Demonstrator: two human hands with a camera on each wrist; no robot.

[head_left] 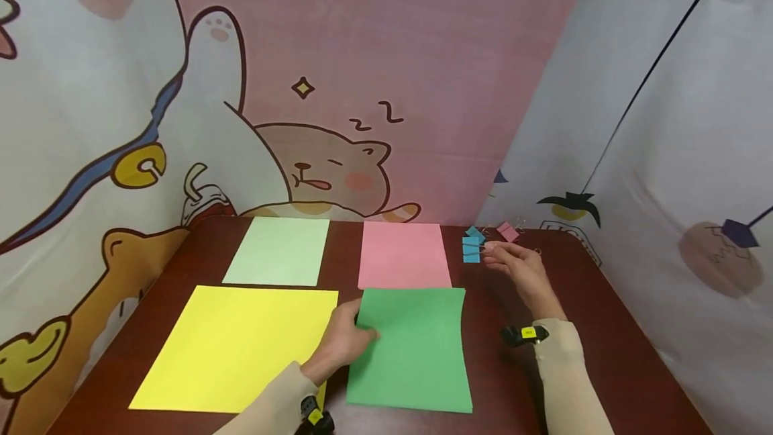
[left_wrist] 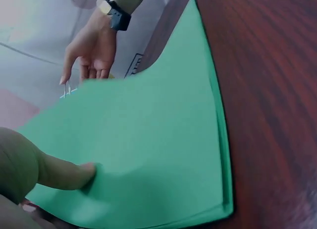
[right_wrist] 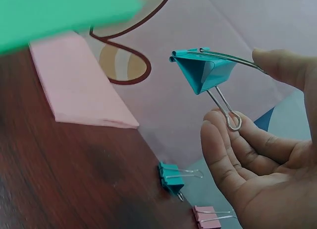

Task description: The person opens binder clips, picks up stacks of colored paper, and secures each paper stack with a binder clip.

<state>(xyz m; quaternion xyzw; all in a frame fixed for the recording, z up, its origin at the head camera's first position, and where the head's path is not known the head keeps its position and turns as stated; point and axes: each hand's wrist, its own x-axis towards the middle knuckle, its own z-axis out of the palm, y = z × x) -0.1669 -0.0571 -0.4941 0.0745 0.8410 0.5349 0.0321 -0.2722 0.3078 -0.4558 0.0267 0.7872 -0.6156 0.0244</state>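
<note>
My left hand grips the left edge of a stack of green paper, thumb on top and fingers underneath. In the left wrist view the stack bends upward, and separate layers show along its edge. Farther back on the right, my right hand holds a blue binder clip by its wire handles. The thumb lies on one handle and the fingers are against the other, with the clip raised above the table. No paper is between the clip's jaws.
A second blue binder clip and a pink binder clip lie at the back right. Yellow paper lies to the left, pale green paper and pink paper along the back. Patterned cloth hangs behind the table.
</note>
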